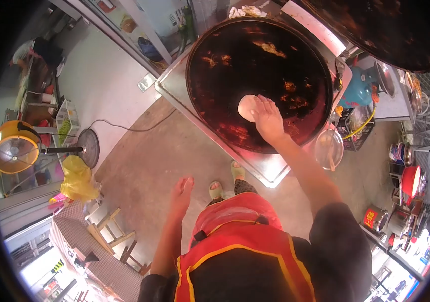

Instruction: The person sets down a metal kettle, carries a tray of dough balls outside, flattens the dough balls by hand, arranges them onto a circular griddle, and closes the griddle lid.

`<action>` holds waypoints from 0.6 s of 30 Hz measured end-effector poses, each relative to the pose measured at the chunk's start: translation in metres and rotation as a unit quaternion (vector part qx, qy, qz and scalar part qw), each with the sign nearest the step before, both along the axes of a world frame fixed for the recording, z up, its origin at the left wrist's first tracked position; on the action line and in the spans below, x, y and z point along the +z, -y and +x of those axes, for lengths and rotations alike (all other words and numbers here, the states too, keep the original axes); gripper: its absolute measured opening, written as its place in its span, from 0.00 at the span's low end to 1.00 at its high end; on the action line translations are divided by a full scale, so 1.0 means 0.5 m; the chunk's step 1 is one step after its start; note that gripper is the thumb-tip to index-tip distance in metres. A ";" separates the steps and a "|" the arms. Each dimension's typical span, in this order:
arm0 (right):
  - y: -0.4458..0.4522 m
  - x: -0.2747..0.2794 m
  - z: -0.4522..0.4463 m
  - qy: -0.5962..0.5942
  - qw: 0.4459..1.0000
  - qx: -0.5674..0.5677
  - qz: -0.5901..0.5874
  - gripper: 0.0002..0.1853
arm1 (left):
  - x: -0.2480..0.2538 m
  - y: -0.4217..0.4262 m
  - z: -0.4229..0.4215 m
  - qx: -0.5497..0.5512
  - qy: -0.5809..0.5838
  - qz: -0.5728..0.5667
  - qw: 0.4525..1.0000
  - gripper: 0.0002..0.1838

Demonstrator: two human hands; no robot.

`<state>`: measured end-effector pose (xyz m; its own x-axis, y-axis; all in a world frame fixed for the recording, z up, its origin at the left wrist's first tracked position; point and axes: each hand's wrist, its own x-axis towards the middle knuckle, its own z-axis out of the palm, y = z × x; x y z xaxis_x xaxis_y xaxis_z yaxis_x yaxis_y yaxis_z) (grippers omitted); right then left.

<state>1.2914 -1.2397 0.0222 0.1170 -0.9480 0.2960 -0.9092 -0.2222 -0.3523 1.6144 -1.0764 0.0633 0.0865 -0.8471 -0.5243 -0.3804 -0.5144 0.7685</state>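
Observation:
My right hand [267,117] is over the front part of a large round dark griddle [245,65], with its fingers closed around a pale, rounded lump of dough [248,107]. The dough rests on or just above the griddle's surface; I cannot tell which. Brown and orange patches mark the griddle around it. My left hand [182,192] hangs in the air over the floor, away from the griddle. Its fingers are extended and nothing shows in them.
A metal stand [268,171] with a pointed corner supports the griddle. A round lid-like dark disc [376,30] is at upper right. Nearby are a clear bowl [329,148] with a wooden-handled tool and a teal gas cylinder [358,86]. A yellow fan [16,147] and checked-cloth table [81,236] stand left.

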 end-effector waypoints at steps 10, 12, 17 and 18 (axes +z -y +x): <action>0.015 -0.016 0.011 -0.064 0.986 0.155 0.000 0.31 | 0.088 0.221 -0.253 -0.240 0.108 -0.369 0.891 0.20; 0.019 -0.021 0.019 -0.056 0.987 0.148 0.002 0.30 | 0.078 0.226 -0.255 -0.234 0.096 -0.353 0.901 0.20; 0.030 -0.018 0.005 -0.153 0.973 0.171 0.028 0.29 | 0.009 0.251 -0.255 -0.318 0.261 -0.408 0.815 0.26; 0.030 -0.013 -0.002 -0.121 0.980 0.157 0.022 0.30 | -0.002 0.259 -0.258 -0.348 0.275 -0.414 0.795 0.27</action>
